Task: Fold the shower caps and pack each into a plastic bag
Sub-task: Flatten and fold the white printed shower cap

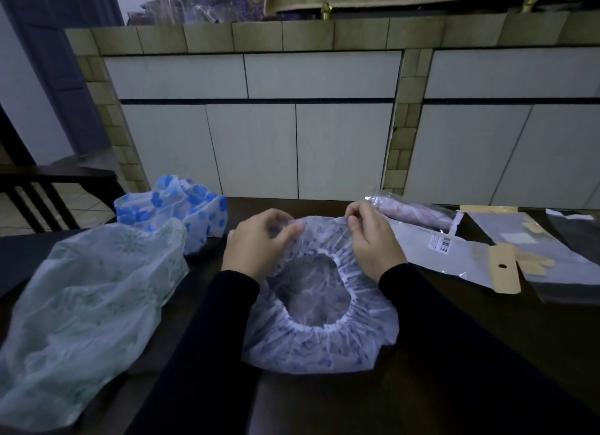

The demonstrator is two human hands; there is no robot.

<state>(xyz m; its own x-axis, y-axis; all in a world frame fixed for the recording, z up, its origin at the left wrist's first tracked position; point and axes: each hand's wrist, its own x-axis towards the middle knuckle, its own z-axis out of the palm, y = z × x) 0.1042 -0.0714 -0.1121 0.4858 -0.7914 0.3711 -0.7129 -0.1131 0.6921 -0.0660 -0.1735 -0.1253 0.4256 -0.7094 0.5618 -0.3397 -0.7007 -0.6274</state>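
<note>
A translucent shower cap with a blue-purple print point(324, 343) lies flat on the dark table point(487, 330), its elastic opening facing up. My left hand point(256, 243) pinches the cap's far edge on the left. My right hand point(373, 239) pinches the same far edge on the right. A pale green patterned shower cap point(87, 301) lies crumpled at the left. Behind it sits a bright blue flowered shower cap point(181, 210). Empty plastic bags with card headers point(461, 259) lie at the right.
A packed bag holding a rolled pinkish cap point(412, 212) lies at the back right, beside more flat bags point(558, 259). White cabinet doors and a tiled counter point(292, 38) stand beyond the table. A dark chair point(48, 191) is at the far left.
</note>
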